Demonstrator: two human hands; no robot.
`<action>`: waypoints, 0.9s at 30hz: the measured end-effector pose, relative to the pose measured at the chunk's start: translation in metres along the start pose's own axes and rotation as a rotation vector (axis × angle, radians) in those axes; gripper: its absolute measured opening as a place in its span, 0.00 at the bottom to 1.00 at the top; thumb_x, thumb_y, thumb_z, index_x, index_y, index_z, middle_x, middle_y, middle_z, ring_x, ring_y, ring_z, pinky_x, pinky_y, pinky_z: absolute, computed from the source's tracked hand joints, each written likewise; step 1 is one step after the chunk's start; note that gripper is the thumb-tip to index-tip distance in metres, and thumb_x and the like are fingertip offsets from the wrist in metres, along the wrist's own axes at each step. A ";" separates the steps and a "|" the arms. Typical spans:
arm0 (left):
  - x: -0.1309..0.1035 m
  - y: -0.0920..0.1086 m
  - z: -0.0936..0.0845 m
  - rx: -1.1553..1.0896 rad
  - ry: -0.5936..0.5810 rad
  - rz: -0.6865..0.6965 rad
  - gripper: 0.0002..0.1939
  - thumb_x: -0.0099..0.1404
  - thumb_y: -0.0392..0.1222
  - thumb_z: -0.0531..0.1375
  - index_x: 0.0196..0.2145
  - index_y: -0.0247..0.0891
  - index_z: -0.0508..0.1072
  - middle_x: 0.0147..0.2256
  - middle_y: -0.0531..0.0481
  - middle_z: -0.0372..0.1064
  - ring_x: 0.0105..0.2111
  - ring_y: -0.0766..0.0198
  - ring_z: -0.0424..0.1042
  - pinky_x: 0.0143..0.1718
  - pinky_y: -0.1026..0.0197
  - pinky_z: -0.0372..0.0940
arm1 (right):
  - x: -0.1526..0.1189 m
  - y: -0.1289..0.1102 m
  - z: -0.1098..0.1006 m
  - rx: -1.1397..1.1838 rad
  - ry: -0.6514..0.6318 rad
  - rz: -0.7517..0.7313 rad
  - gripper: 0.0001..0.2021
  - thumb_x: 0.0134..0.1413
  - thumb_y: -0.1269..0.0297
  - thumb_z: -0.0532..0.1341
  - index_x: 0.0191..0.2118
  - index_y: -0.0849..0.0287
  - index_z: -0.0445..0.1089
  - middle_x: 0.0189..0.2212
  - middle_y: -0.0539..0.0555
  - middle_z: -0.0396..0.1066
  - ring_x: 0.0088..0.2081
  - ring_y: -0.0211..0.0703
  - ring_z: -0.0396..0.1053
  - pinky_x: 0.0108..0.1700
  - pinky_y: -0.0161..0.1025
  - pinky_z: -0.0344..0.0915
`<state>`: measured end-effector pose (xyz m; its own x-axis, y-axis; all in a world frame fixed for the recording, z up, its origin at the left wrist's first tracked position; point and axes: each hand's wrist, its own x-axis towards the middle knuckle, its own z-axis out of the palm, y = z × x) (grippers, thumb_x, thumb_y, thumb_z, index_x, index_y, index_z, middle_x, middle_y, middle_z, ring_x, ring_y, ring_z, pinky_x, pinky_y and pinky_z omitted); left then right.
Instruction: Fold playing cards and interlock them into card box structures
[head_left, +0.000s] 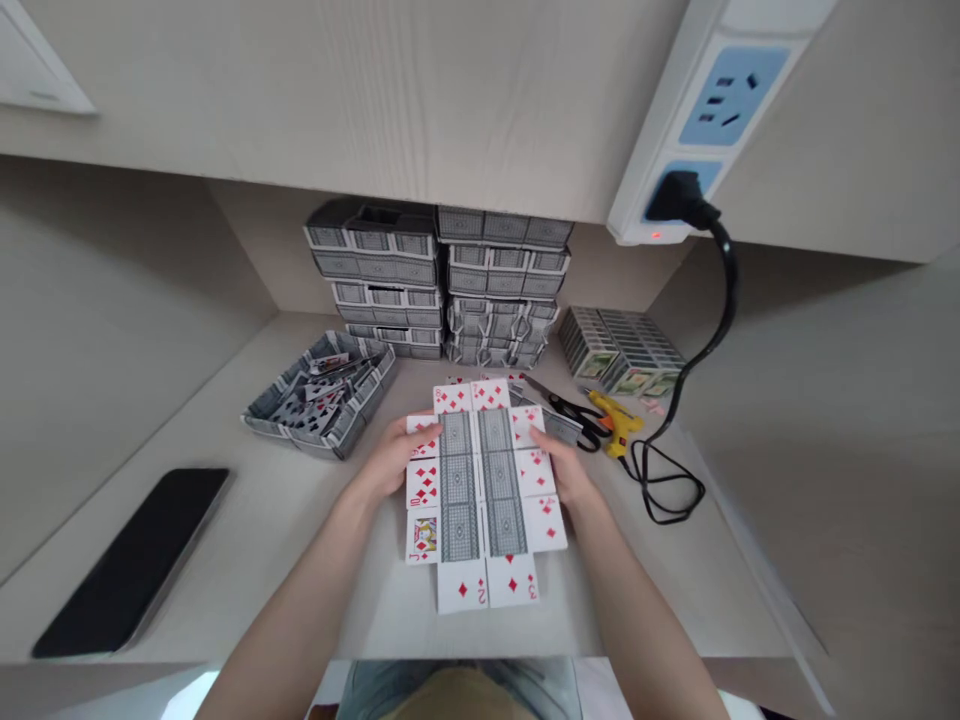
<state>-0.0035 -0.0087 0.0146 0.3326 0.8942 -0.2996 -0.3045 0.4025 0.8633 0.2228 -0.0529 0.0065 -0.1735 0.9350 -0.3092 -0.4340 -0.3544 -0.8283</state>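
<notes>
A flat panel of joined playing cards (460, 480) is held up in front of me above the desk. Grey patterned card backs form its middle, and red diamond faces stick out on all sides. My left hand (388, 462) grips its left edge, with the thumb on top and the other fingers mostly hidden beneath. At the right edge my right hand (568, 472) holds it in the same way. Just behind the panel, more cards lie partly covered on the desk, near black-handled scissors (581, 412) and a yellow glue gun (616, 422).
Left of the panel stands a card-built tray (346, 440) with loose cards inside. A black phone (131, 560) lies front left. Stacked card boxes (506, 270) and rows of card decks (622, 350) line the back. A black cord (729, 300) hangs from the power strip (731, 110).
</notes>
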 end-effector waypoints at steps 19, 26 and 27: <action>0.006 -0.009 -0.001 0.551 0.129 0.035 0.14 0.47 0.37 0.56 0.32 0.31 0.73 0.25 0.50 0.73 0.26 0.60 0.70 0.24 0.64 0.61 | 0.014 0.020 -0.007 -0.366 0.157 -0.130 0.20 0.37 0.52 0.65 0.35 0.62 0.72 0.32 0.57 0.75 0.35 0.53 0.72 0.38 0.47 0.66; 0.007 -0.003 0.001 0.718 0.155 0.102 0.12 0.50 0.39 0.53 0.29 0.31 0.73 0.24 0.50 0.72 0.25 0.62 0.69 0.25 0.66 0.60 | 0.010 0.019 -0.005 -0.393 0.180 -0.165 0.21 0.38 0.50 0.63 0.35 0.62 0.72 0.33 0.57 0.75 0.38 0.54 0.71 0.39 0.48 0.65; 0.007 -0.003 0.001 0.739 0.150 0.106 0.12 0.51 0.39 0.53 0.29 0.31 0.73 0.25 0.50 0.72 0.25 0.62 0.69 0.25 0.65 0.60 | 0.010 0.019 -0.004 -0.399 0.176 -0.167 0.20 0.39 0.50 0.63 0.35 0.62 0.72 0.33 0.57 0.75 0.37 0.54 0.71 0.39 0.48 0.65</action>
<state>0.0003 -0.0038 0.0107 0.1938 0.9591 -0.2065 0.3660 0.1246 0.9222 0.2160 -0.0504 -0.0144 0.0370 0.9786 -0.2024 -0.0632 -0.1998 -0.9778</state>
